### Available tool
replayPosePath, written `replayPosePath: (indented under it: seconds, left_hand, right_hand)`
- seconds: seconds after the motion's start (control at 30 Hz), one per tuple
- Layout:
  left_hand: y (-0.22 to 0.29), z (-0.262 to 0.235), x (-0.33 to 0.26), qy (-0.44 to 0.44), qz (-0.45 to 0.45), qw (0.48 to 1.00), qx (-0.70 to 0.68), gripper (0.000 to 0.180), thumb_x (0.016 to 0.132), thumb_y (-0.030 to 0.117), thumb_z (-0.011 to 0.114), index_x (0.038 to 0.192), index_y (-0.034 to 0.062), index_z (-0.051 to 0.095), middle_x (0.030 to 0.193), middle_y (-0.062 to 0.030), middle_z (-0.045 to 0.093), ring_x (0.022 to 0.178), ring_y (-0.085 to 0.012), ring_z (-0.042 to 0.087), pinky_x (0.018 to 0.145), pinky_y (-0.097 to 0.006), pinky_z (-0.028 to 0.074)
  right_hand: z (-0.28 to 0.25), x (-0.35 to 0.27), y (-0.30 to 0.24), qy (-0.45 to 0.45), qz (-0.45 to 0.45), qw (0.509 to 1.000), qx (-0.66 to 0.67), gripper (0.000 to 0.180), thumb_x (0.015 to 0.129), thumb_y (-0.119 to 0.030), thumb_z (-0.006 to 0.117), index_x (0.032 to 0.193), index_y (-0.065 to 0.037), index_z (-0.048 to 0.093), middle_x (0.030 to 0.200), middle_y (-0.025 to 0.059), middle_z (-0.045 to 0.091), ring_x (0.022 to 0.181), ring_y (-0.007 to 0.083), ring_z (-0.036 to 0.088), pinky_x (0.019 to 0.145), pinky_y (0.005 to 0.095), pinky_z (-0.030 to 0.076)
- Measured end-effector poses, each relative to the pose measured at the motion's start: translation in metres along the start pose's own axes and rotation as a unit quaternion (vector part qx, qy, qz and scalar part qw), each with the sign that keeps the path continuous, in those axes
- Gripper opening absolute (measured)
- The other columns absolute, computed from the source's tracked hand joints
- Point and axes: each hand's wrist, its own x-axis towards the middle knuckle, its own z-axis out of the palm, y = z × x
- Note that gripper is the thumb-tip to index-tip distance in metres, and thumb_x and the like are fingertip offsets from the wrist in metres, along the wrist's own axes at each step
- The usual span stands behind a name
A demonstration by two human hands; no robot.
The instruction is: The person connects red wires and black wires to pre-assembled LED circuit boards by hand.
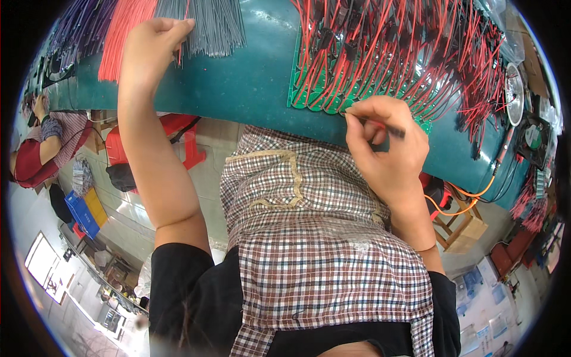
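Observation:
My left hand [156, 47] is closed in a pinch over the wire bundles at the table's far left. A thin red wire shows above and below its fingertips. Beneath and beside it lie a bundle of red wires [113, 62] and a bundle of grey wires [217, 33]. At the table's near edge, my right hand [386, 140] is closed around a thin dark tool [395, 131], blurred and mostly hidden by the fingers. Its fingertips are by the near edge of a green circuit board panel [300, 98], where many red and black wires [386, 53] spread over round boards.
Purple and black wires [77, 30] lie at the far left. A soldering iron [504, 146] with an orange cable [476, 193] rests at the table's right, near a small black fan [533, 137]. A red stool [178, 128] stands below the table. Another person's arm [50, 146] shows at left.

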Motion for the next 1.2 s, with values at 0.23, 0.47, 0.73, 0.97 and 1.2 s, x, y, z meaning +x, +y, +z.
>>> replayPosePath:
  seconds: [0.23, 0.47, 0.73, 0.97, 1.2]
  left_hand:
    - [0.0, -0.004, 0.004, -0.038, 0.003, 0.999, -0.007, 0.031, 0.089, 0.032, 0.069, 0.093, 0.0012, 0.071, 0.077, 0.0052, 0.06, 0.067, -0.0023, 0.05, 0.057, -0.019, 0.037]
    - [0.013, -0.003, -0.022, 0.047, -0.007, 0.993, -0.109, 0.029, 0.086, 0.021, 0.072, 0.095, -0.0061, 0.07, 0.079, -0.0058, 0.067, 0.07, -0.0093, 0.061, 0.066, -0.022, 0.05]
    - [0.039, 0.027, -0.087, 0.074, 0.079, 0.96, -0.259, 0.021, 0.094, 0.011, 0.067, 0.106, -0.0062, 0.065, 0.103, -0.0095, 0.068, 0.079, -0.0102, 0.063, 0.071, -0.023, 0.054]
    - [0.037, 0.065, -0.121, 0.049, 0.15, 0.982, -0.1, 0.008, 0.093, 0.001, 0.065, 0.099, -0.0028, 0.065, 0.098, -0.0086, 0.068, 0.085, -0.0133, 0.068, 0.072, -0.024, 0.055]
    - [0.069, 0.07, -0.151, -0.021, 0.111, 0.949, -0.293, 0.011, 0.088, -0.006, 0.067, 0.098, -0.0048, 0.067, 0.097, -0.0086, 0.07, 0.087, -0.0157, 0.071, 0.073, -0.025, 0.057]
  right_hand:
    - [0.003, -0.002, -0.003, 0.027, 0.141, 0.985, 0.09, 0.037, 0.075, 0.005, 0.077, 0.103, -0.004, 0.055, 0.082, 0.0053, 0.067, 0.047, 0.008, 0.054, 0.044, 0.0206, 0.04]
    - [-0.001, 0.0, -0.003, -0.02, 0.124, 0.992, 0.019, 0.019, 0.074, 0.003, 0.077, 0.085, -0.005, 0.063, 0.079, 0.0049, 0.063, 0.054, 0.0123, 0.057, 0.046, 0.0248, 0.043]
    - [-0.008, 0.0, -0.003, -0.022, 0.079, 0.997, 0.009, 0.015, 0.074, -0.003, 0.078, 0.083, -0.006, 0.067, 0.077, 0.006, 0.061, 0.061, 0.02, 0.06, 0.052, 0.0306, 0.048]
    - [-0.062, -0.005, 0.014, 0.121, 0.084, 0.988, -0.046, 0.007, 0.079, -0.001, 0.074, 0.081, -0.005, 0.069, 0.071, 0.0013, 0.064, 0.052, 0.0062, 0.049, 0.046, 0.0212, 0.036]
    - [-0.115, -0.002, 0.077, 0.186, 0.343, 0.844, -0.368, 0.032, 0.08, -0.029, 0.082, 0.093, -0.002, 0.071, 0.075, 0.0028, 0.069, 0.062, 0.0095, 0.059, 0.062, 0.027, 0.048]
